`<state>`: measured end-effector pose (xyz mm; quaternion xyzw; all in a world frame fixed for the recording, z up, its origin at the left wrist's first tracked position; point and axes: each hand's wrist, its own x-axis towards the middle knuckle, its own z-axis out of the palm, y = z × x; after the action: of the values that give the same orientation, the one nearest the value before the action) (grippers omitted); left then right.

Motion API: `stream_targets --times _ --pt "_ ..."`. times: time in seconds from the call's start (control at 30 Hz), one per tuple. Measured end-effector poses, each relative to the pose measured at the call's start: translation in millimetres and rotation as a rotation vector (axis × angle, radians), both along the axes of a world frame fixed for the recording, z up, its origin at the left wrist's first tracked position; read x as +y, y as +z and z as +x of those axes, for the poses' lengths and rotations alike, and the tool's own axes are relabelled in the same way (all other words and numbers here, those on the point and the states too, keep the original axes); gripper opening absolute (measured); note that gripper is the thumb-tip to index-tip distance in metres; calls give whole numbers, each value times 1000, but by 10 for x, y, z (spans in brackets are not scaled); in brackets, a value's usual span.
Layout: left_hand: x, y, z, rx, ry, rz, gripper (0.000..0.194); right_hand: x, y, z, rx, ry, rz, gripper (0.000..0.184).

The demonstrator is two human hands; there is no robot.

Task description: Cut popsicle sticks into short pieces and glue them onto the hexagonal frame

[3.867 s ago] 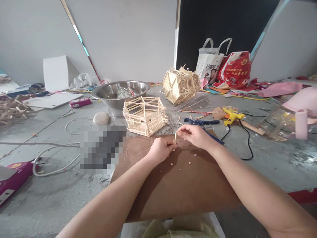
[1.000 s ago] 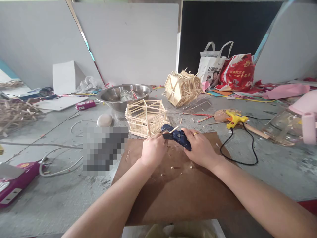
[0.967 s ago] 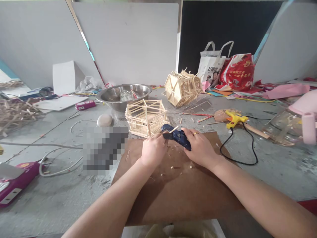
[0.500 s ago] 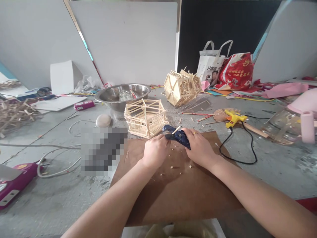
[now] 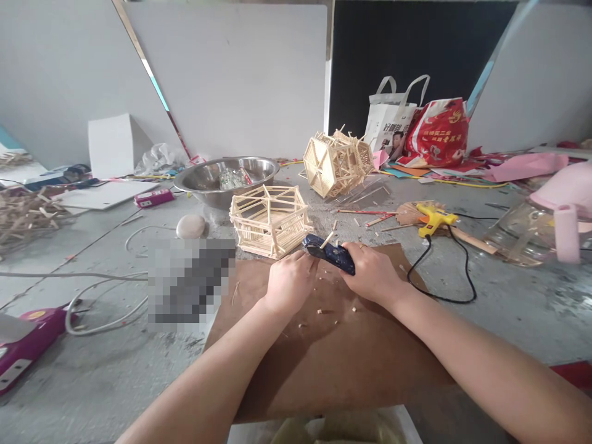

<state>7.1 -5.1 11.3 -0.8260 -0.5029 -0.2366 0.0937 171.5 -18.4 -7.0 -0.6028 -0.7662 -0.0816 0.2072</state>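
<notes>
Both hands meet above a brown board (image 5: 324, 364) on the floor. My right hand (image 5: 372, 268) is wrapped round the right end of a dark blue jawed hand tool (image 5: 330, 251), its exact kind unclear. A short thin wooden stick (image 5: 327, 240) slants up across the tool. My left hand (image 5: 293, 279) is closed at the tool's left end; what its fingers pinch is hidden. Just behind the hands sits an open hexagonal stick frame (image 5: 272, 219). Several tiny wood offcuts (image 5: 354, 309) lie on the board beneath.
A metal basin (image 5: 222, 166) and a larger stick model (image 5: 337, 163) stand behind. To the right are a yellow glue gun (image 5: 435, 219) with a looping black cord and a clear jug with a pink lid (image 5: 522, 228). A purple power strip (image 5: 34, 336) and cables lie left.
The tool's jaws, spread at the left end before, have come together. The stick is still there. The whole view has shifted slightly, and both hands stay in nearly the same place.
</notes>
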Motion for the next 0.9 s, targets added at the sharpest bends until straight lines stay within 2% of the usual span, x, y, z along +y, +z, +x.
stream_targets --times 0.23,0.57,0.8,0.9 --pt "12 -29 2 -12 -1 -20 34 2 55 17 -45 -8 -108 32" --pt "46 -37 19 -62 8 -146 36 -3 156 8 -107 -74 -237 20" --pt "72 -3 17 36 83 -281 31 139 186 162 -151 -204 -441 35" --pt "88 5 -12 90 108 -337 29 214 150 266 -167 -274 -466 44"
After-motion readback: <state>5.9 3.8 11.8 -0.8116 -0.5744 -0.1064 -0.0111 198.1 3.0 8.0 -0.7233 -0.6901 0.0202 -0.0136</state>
